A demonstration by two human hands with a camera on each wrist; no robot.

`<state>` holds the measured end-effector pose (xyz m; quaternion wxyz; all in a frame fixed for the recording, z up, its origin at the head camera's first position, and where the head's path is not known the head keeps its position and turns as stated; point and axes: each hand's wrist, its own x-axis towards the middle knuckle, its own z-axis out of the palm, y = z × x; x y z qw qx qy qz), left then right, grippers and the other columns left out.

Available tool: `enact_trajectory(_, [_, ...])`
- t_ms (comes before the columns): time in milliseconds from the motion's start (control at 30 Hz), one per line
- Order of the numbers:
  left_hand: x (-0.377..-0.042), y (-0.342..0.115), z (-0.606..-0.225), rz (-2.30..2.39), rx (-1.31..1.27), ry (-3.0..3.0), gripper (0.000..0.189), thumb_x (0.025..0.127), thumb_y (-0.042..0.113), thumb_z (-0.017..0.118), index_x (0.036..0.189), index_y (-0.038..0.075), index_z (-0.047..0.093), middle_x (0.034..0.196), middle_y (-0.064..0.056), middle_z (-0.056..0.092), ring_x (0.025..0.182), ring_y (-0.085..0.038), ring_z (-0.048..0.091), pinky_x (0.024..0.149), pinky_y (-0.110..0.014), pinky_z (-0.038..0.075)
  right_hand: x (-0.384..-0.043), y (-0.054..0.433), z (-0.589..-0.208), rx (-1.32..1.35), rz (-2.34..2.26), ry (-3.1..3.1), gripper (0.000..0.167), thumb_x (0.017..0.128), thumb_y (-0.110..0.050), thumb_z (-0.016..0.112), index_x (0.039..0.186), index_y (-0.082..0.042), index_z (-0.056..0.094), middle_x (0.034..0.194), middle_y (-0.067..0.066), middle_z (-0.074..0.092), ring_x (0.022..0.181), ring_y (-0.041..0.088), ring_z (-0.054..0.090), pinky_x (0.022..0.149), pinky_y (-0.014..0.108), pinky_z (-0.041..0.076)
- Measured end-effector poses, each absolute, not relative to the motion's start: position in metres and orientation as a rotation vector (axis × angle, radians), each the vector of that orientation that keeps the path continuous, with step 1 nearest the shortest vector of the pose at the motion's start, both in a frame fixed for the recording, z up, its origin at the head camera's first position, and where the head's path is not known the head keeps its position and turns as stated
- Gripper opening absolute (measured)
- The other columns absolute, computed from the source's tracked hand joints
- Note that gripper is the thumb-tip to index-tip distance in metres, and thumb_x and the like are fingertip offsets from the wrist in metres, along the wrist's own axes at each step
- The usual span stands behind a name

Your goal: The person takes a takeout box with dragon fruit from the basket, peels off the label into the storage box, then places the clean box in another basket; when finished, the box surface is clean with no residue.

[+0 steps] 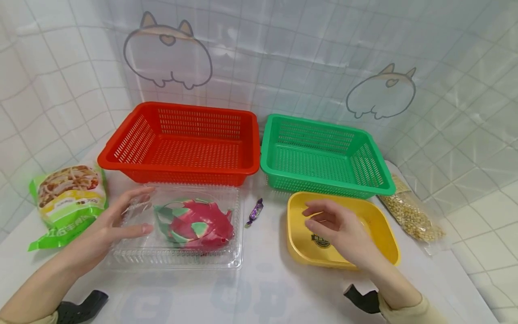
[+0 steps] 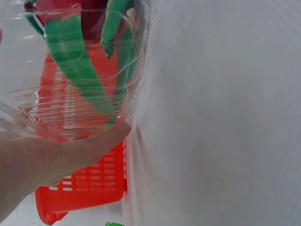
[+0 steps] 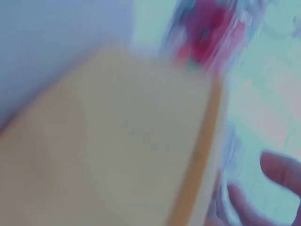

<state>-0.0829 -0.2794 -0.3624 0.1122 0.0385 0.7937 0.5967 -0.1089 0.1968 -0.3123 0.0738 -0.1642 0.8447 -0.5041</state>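
Observation:
A clear plastic clamshell box (image 1: 238,225) holds a pink-red dragon fruit with green scales (image 1: 202,227). My left hand (image 1: 103,231) spans the left end of the box, thumb and fingers apart. In the left wrist view one of its fingers (image 2: 94,148) lies straight along the ribbed lower side of the box (image 2: 70,115). Over the yellow basin (image 1: 297,245) hovers my right hand (image 1: 341,229), its fingers loosely bent and holding nothing. The right wrist view is blurred; it shows a broad pale yellow surface (image 3: 117,136), with the right fingertips (image 3: 282,172) at the lower right.
A red basket (image 1: 182,169) and a green basket (image 1: 323,181) stand side by side behind the box and basin. Between these lies a purple-wrapped candy (image 1: 254,213). At the left is a green food bag (image 1: 73,198); at the right, a clear bag of yellowish grains (image 1: 413,218).

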Motion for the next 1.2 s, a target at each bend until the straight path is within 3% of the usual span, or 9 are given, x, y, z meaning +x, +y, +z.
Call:
enact_trajectory(167, [-0.083,-0.280,-0.363,1.753,0.107,2.318,0.076,0.096,0.018,0.059,0.157,0.040,0.019,0.165,-0.010,0.006,0.144,-0.042,0.000,0.095,-0.086,0.014,-0.101,0.142,-0.317,-0.492,-1.643,2.326,0.054,0.094,-0.019,0.070,0.142,-0.013,0.046,0.142,0.007,0.051,0.123,0.028,0.058,0.101,0.033,0.053])
enact_trajectory(433, [-0.082,-0.279,-0.363,1.755,0.120,2.319,0.076,0.096,0.017,0.059,0.157,0.039,0.019,0.164,-0.010,0.007,0.144,-0.042,0.002,0.095,-0.084,0.017,-0.103,0.089,-0.323,-0.441,-1.612,2.221,0.068,0.093,-0.038,0.070,0.151,-0.029,0.035,0.152,0.005,0.039,0.130,0.030,0.052,0.100,0.044,0.053])
enact_trajectory(633, [-0.082,-0.279,-0.363,1.744,0.135,2.329,0.075,0.097,0.017,0.059,0.157,0.039,0.019,0.164,-0.010,0.009,0.143,-0.042,0.004,0.094,-0.081,0.023,-0.109,0.078,-0.335,-0.386,-1.656,2.151,0.070,0.092,-0.038,0.070,0.152,-0.033,0.033,0.158,0.006,0.032,0.140,0.030,0.041,0.103,0.051,0.050])
enact_trajectory(933, [-0.082,-0.279,-0.363,1.767,0.135,2.325,0.076,0.096,0.015,0.059,0.157,0.038,0.019,0.164,-0.009,0.009,0.144,-0.042,0.003,0.094,-0.085,0.018,-0.104,0.070,-0.346,-0.408,-1.671,1.993,0.074,0.092,-0.037,0.071,0.152,-0.047,0.029,0.161,0.002,0.028,0.143,0.034,0.037,0.107,0.055,0.046])
enact_trajectory(1200, [-0.083,-0.279,-0.364,1.760,0.142,2.335,0.076,0.097,0.016,0.058,0.157,0.039,0.019,0.163,-0.008,0.010,0.142,-0.040,0.003,0.094,-0.085,0.017,-0.103,0.070,-0.347,-0.418,-1.665,1.950,0.060,0.097,-0.032,0.065,0.149,-0.045,0.038,0.163,-0.002,0.024,0.147,0.041,0.028,0.108,0.057,0.044])
